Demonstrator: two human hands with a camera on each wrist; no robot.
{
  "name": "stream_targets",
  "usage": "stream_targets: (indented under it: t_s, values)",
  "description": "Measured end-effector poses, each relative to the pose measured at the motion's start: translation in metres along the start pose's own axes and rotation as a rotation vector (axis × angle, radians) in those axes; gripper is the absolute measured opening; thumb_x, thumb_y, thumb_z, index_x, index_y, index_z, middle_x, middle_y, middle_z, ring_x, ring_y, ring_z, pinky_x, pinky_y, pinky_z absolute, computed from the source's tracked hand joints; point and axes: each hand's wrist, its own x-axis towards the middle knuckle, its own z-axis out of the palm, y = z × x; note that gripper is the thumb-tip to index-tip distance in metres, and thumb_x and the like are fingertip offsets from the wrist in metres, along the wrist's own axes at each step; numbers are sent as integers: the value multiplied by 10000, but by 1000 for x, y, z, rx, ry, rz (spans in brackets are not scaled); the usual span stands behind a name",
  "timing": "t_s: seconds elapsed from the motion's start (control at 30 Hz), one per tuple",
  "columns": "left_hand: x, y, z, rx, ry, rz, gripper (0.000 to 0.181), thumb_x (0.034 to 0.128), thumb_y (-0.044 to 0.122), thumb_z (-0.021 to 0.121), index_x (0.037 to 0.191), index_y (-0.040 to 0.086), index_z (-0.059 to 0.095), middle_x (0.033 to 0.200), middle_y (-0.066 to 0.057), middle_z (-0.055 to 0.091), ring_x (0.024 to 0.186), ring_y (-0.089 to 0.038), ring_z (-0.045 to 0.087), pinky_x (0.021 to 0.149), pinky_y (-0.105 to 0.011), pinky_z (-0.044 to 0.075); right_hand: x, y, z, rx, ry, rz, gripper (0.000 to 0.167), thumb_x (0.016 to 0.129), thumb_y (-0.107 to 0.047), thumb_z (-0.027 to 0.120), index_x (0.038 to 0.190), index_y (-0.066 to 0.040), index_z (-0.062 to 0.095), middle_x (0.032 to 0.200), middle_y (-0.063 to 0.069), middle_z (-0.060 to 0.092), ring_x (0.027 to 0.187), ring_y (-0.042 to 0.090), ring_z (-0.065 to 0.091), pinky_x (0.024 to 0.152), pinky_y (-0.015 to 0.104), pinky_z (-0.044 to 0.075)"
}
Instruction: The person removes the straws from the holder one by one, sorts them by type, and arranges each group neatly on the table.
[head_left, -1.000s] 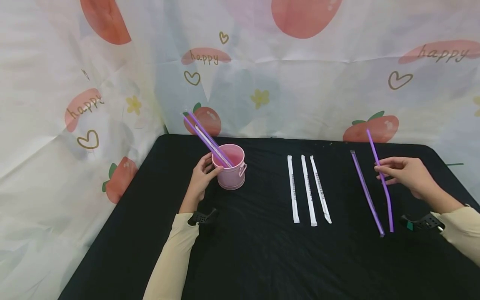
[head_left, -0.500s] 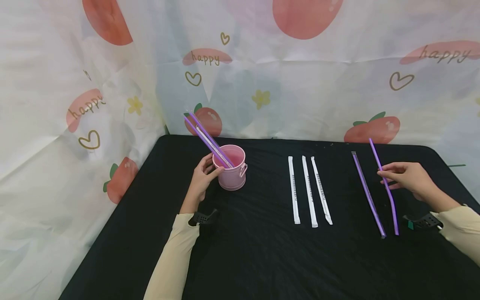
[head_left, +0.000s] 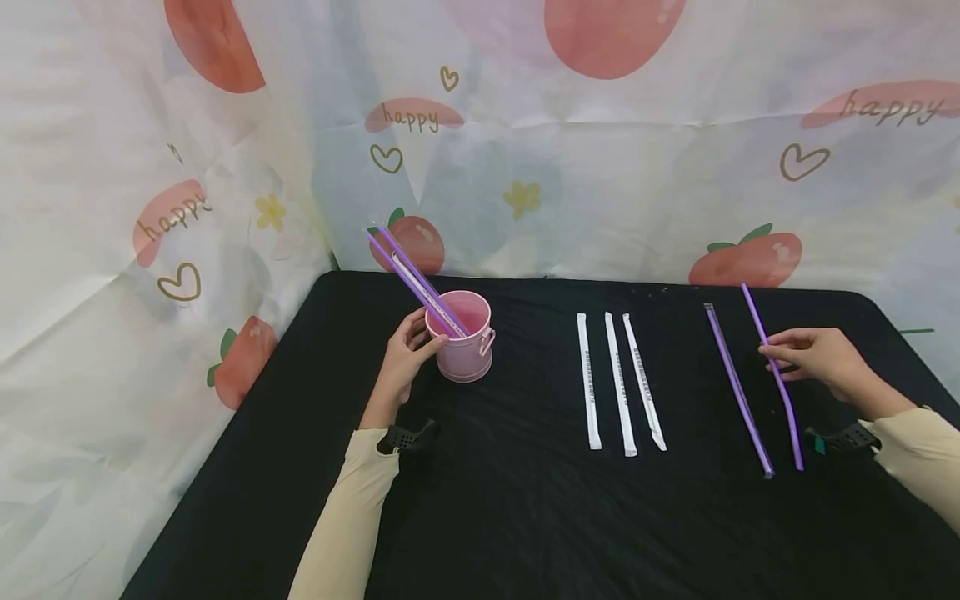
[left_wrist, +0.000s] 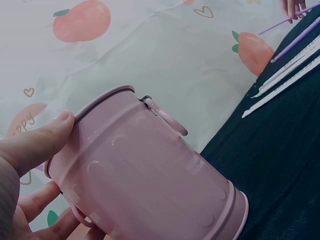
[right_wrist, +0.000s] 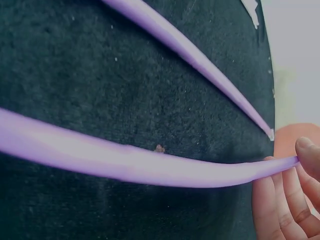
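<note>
Pink bucket (head_left: 465, 362): pinched by left hand (head_left: 405, 357); left wrist cam catches a second handle (left_wrist: 78, 215) the head view misses
Bucket straws (head_left: 415, 282): leaning left, lower ends hidden
White straws (head_left: 620, 385): three on black cloth (head_left: 525, 517)
Held straw (head_left: 790, 408): far right, pinched by right hand (head_left: 819, 358), far tip angled left; right wrist cam crops its near end

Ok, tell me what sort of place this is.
Probably a staged indoor tabletop setup: black cloth-covered table, white fruit-printed sheet hung behind it, three white paper-wrapped straws laid side by side.
</note>
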Motion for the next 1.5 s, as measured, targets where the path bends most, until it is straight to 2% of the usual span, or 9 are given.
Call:
stream_targets:
  t_s: [0.2, 0.5, 0.77, 0.87, 1.0, 1.1, 1.27, 1.5]
  values:
    - [0, 1, 0, 1, -3, -5, 603, 874, 114, 653, 1409, 90, 377, 1398, -167, 418, 1299, -321, 407, 1096, -479, 348, 9, 9, 1, -5, -4, 11, 532, 928, -260, 586, 1170, 203, 487, 803, -42, 711, 647, -32, 626, 606, 307, 578]
    - [0, 1, -1, 0, -2, -12, 599, 875, 109, 653, 1409, 94, 381, 1397, -170, 419, 1301, -324, 408, 1095, -480, 350, 14, 15, 6, -14, -2, 24, 509, 909, -276, 613, 1105, 188, 541, 753, -130, 666, 640, -32, 581, 583, 284, 571]
    - [1, 2, -2, -13, -25, -21, 627, 872, 119, 659, 1424, 102, 362, 1428, -181, 388, 1331, -341, 371, 1111, -483, 324, 13, 16, 10, -38, -13, 34, 508, 920, -242, 598, 1121, 216, 514, 785, -26, 689, 636, -29, 562, 579, 269, 567]
    - [-1, 5, -2, -6, -34, -26, 639, 872, 105, 656, 1430, 80, 347, 1433, -196, 380, 1335, -356, 365, 1111, -484, 324, 12, 16, 11, -44, -23, 37, 492, 926, -224, 590, 1119, 220, 509, 776, -37, 687, 634, -24, 557, 581, 266, 567]
    - [-8, 18, 0, 7, -39, -28, 632, 877, 82, 639, 1430, 42, 335, 1423, -218, 380, 1328, -371, 367, 1106, -488, 328, 13, 16, 11, -45, -21, 42, 484, 923, -215, 593, 1113, 222, 509, 755, -56, 682, 624, -20, 560, 578, 261, 567]
    - [-14, 27, 2, 12, -39, -24, 619, 886, 74, 622, 1429, 23, 330, 1418, -226, 382, 1322, -375, 369, 1107, -494, 324, 13, 17, 10, -46, -11, 47, 494, 916, -217, 603, 1106, 229, 509, 754, -23, 690, 613, -14, 567, 570, 258, 565]
    - [-14, 29, 2, 7, -39, -23, 622, 883, 85, 631, 1427, 31, 336, 1423, -223, 381, 1324, -372, 369, 1110, -488, 323, 13, 19, 9, -69, 16, 61, 505, 903, -232, 617, 1090, 227, 518, 750, 21, 694, 598, 2, 575, 561, 263, 565]
    - [-13, 28, 1, 2, -40, -32, 630, 878, 92, 641, 1427, 40, 338, 1430, -217, 377, 1335, -367, 364, 1112, -478, 324, 13, 21, 10, -69, 24, 61, 499, 901, -236, 621, 1074, 222, 528, 738, 19, 692, 593, 3, 572, 558, 267, 566]
